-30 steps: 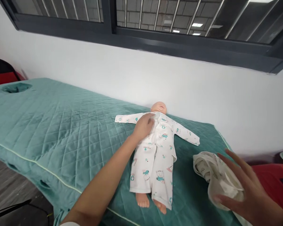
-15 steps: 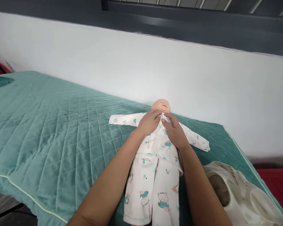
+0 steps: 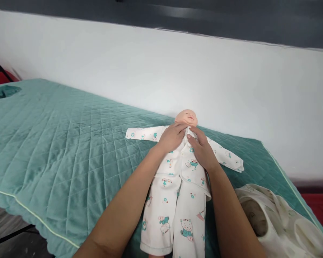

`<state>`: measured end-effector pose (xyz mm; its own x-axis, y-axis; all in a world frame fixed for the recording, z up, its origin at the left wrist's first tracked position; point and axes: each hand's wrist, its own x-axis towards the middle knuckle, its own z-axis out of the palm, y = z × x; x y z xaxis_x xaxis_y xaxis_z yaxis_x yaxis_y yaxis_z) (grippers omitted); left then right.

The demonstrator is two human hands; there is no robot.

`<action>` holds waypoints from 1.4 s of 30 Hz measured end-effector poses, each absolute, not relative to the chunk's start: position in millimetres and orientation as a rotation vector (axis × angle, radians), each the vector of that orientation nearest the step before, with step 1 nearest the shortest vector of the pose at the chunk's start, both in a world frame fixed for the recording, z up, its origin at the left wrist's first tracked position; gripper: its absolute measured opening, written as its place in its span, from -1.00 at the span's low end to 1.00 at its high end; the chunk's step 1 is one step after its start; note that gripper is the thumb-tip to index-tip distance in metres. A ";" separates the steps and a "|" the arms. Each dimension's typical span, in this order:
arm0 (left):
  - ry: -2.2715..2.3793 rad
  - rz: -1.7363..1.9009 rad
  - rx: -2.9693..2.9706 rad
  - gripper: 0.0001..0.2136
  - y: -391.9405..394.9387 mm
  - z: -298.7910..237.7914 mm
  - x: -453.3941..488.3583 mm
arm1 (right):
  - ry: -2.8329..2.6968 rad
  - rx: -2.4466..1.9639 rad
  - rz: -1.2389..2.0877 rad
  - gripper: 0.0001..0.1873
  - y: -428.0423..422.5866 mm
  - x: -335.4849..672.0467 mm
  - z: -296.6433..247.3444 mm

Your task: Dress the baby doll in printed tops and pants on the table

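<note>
Doll (image 3: 186, 116) in a patterned shirt (image 3: 187, 161) and matching trousers (image 3: 174, 215) lies face up on the green quilted bed (image 3: 70, 143), straight ahead of the person. Its long axis runs away from the body: the head is at the far end, near the wall (image 3: 123, 71), and the trouser legs come towards the viewer, with the head slightly to the right of them. The sleeves spread out to either side. Both hands meet at the top of the shirt, just below the chin, about equally near the collar. The left hand (image 3: 173, 137) rests palm down, fingers together and a little bent; whether it grips cloth cannot be told. The right hand (image 3: 202, 147) is partly curled, thumb and forefinger at the front edge; a firm pinch cannot be confirmed. Crumpled pale cloth (image 3: 281, 222) lies beside the right forearm.
</note>
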<state>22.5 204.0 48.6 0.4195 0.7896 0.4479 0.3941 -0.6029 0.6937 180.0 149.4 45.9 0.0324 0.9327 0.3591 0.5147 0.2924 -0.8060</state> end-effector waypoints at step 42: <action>1.185 1.076 2.150 -0.65 192.5 52.2 24.1 | -1.619 -1.369 0.506 -0.53 148.9 177.5 44.8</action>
<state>24.1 192.5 52.2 0.3241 0.8507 0.4139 0.4937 -0.5253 0.6931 177.5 148.9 44.8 0.0477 0.9237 0.3802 0.5428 0.2956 -0.7861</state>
